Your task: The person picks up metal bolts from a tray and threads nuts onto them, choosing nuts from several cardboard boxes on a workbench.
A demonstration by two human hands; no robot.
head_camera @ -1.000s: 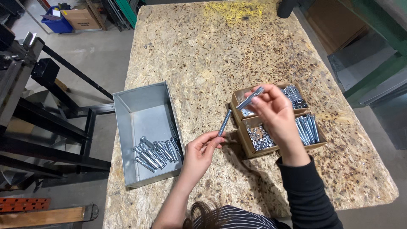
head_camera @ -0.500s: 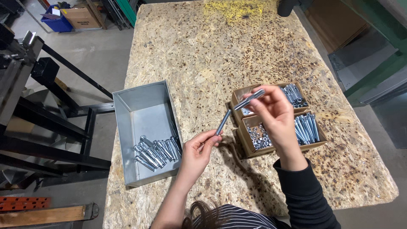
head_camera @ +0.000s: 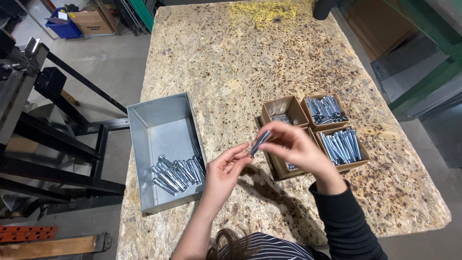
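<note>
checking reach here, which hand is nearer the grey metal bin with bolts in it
Left. The left hand hovers just beside the grey metal bin's right wall; the right hand is farther right, over the brown cardboard boxes.

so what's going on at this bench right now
A person holds a metal bolt between both hands above a chipboard table: the right hand grips its upper end, and the left hand meets its lower end with the fingertips. To the left stands a grey metal bin with a pile of similar bolts. To the right are small cardboard boxes of metal parts.
</note>
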